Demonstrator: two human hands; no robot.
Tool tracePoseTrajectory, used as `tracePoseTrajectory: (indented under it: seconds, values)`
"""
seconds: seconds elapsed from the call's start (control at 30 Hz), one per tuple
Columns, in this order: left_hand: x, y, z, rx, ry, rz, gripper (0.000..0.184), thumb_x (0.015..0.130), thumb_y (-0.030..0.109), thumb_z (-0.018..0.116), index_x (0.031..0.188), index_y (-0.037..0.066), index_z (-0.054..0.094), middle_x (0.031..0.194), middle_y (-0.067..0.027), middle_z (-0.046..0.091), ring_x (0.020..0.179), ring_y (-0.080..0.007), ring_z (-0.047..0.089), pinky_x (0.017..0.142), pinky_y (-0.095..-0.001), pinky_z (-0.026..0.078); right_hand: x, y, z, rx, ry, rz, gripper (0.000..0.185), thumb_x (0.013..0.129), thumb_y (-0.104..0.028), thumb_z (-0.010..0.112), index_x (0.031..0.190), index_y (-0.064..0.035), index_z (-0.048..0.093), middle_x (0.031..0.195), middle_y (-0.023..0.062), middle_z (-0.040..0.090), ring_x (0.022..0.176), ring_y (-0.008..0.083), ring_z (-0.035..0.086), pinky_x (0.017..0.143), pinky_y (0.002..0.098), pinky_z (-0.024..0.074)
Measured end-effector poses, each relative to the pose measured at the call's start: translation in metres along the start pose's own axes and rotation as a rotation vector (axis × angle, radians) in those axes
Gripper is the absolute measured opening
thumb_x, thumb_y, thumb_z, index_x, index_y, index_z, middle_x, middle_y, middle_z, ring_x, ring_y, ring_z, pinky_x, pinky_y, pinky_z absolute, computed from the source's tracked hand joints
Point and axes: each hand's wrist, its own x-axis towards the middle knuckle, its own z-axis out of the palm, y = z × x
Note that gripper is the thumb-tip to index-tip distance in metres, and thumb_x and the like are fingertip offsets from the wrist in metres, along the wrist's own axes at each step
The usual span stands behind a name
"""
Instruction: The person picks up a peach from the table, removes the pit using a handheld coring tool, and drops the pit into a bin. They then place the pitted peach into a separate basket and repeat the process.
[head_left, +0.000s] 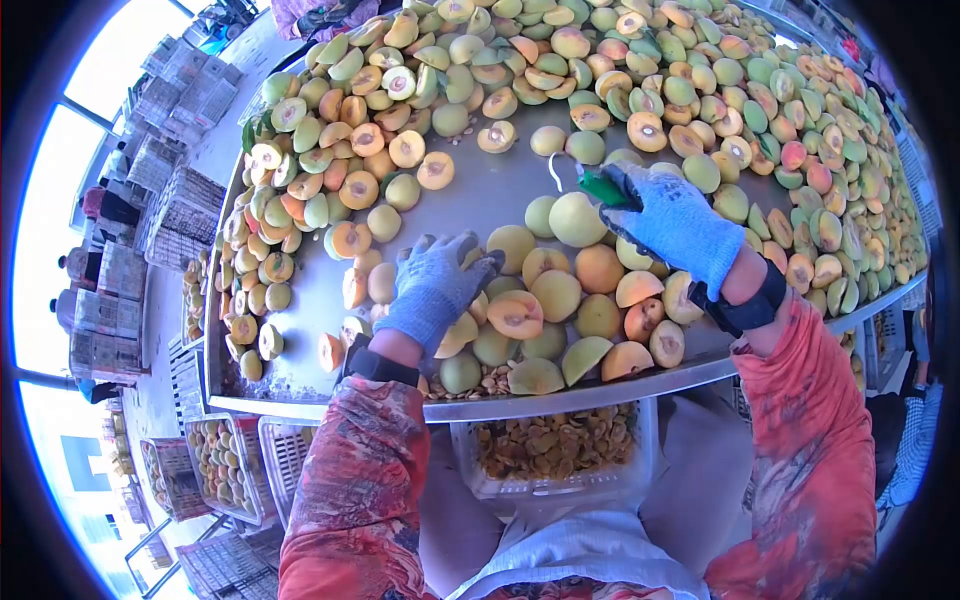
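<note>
My left hand [437,285], in a blue-grey glove, lies over fruit at the near left of the metal table [460,210], its fingers spread and pointing away from me. Gloved the same way, my right hand [668,218] is closed round the green handle of a tool [606,189]. A thin curved metal piece [556,172] extends left from that handle. Between and below my hands sits a group of whole and halved yellow-green fruits [558,295]. One halved fruit [516,314] shows its orange cut face.
Heaps of halved fruit [720,90] cover the far and right parts of the table. Below its front edge, a clear bin [560,447] holds brownish pieces. Crates of fruit [222,463] stand at lower left. Stacked crates [187,213] and several people are farther left.
</note>
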Motion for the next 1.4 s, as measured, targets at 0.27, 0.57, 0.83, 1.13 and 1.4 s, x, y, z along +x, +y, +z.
tracePoseTrajectory:
  seconds: [0.27, 0.57, 0.83, 1.13, 1.4]
  values:
    - [-0.074, 0.064, 0.047, -0.038, 0.207, 0.178, 0.059, 0.078, 0.035, 0.067, 0.126, 0.009, 0.047, 0.119, -0.0163, 0.054, 0.113, -0.0313, 0.049, 0.095, -0.0375, 0.039, -0.183, -0.032, 0.020, 0.956, 0.313, 0.080, 0.040, 0.083, -0.001, 0.060, 0.122, -0.0023, 0.049, 0.111, 0.0057, 0.058, 0.095, 0.0108, 0.055, 0.081, 0.0237, 0.0473]
    - [-0.113, 0.095, 0.010, -1.427, 0.196, -0.168, 0.047, 0.080, 0.041, 0.064, 0.106, 0.003, 0.056, 0.092, -0.0149, 0.062, 0.079, -0.0281, 0.065, 0.059, -0.0333, 0.056, -0.298, -0.063, 0.078, 1.320, 0.220, 0.422, 0.039, 0.084, -0.009, 0.063, 0.121, -0.0038, 0.048, 0.099, 0.0068, 0.060, 0.083, 0.0129, 0.058, 0.069, 0.0247, 0.0488]
    - [-0.236, 0.116, 0.061, -1.676, 0.129, -0.217, 0.034, 0.086, 0.033, 0.055, 0.104, 0.004, 0.055, 0.095, -0.0131, 0.059, 0.086, -0.0256, 0.062, 0.067, -0.0361, 0.055, -0.314, -0.102, 0.112, 0.542, 0.325, -0.001, 0.039, 0.080, -0.027, 0.066, 0.107, -0.0026, 0.054, 0.077, 0.0172, 0.062, 0.069, 0.0329, 0.063, 0.061, 0.0388, 0.0497]
    - [-0.260, 0.134, 0.063, -1.593, 0.179, -0.201, 0.032, 0.089, 0.021, 0.055, 0.113, 0.000, 0.057, 0.104, -0.0084, 0.060, 0.089, -0.0161, 0.060, 0.079, -0.0275, 0.049, -0.309, -0.112, 0.112, 0.462, 0.238, -0.100, 0.043, 0.077, -0.027, 0.069, 0.108, -0.0022, 0.055, 0.077, 0.0158, 0.064, 0.067, 0.0319, 0.064, 0.058, 0.0378, 0.0499]
    - [-0.250, 0.155, 0.081, -1.355, 0.357, -0.292, 0.035, 0.096, 0.029, 0.043, 0.110, 0.000, 0.057, 0.100, -0.0078, 0.061, 0.086, -0.0129, 0.057, 0.077, -0.0260, 0.047, -0.287, -0.127, 0.122, 0.473, 0.367, -0.014, 0.043, 0.072, -0.013, 0.071, 0.110, -0.0019, 0.055, 0.089, 0.0174, 0.063, 0.080, 0.0333, 0.063, 0.069, 0.0374, 0.0505]
